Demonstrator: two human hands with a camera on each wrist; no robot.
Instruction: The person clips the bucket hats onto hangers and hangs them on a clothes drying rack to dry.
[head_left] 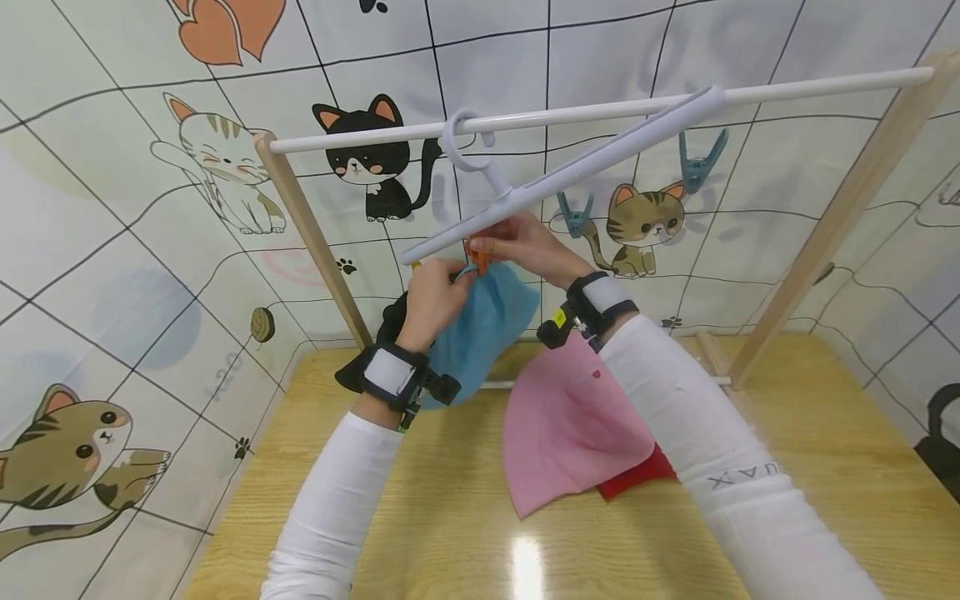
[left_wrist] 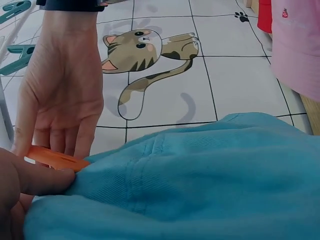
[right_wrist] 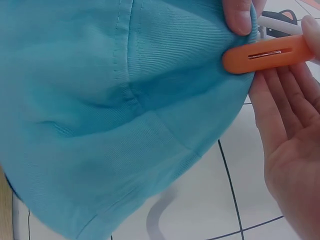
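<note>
A blue hat (head_left: 480, 329) hangs below the light-grey hanger (head_left: 558, 179), which tilts from the white rod. My left hand (head_left: 433, 302) pinches the hat's edge between thumb and fingers. Just right of it, my right hand (head_left: 536, 248) grips an orange clothespin (right_wrist: 270, 53) by its outer end. In the right wrist view the clothespin's tip lies over the hat's edge, beside my left thumb (right_wrist: 239, 20). Something black (head_left: 393, 321), partly hidden by my left hand, hangs behind the blue hat near a yellow clip (head_left: 415, 266).
Two teal clothespins (head_left: 699, 160) hang from the hanger's right half. On the wooden table (head_left: 442, 508) lies a pink hat (head_left: 573, 425) over a red piece of cloth (head_left: 637, 477). Wooden posts (head_left: 840, 217) hold up the white rod (head_left: 592, 112) before a cat-patterned backdrop.
</note>
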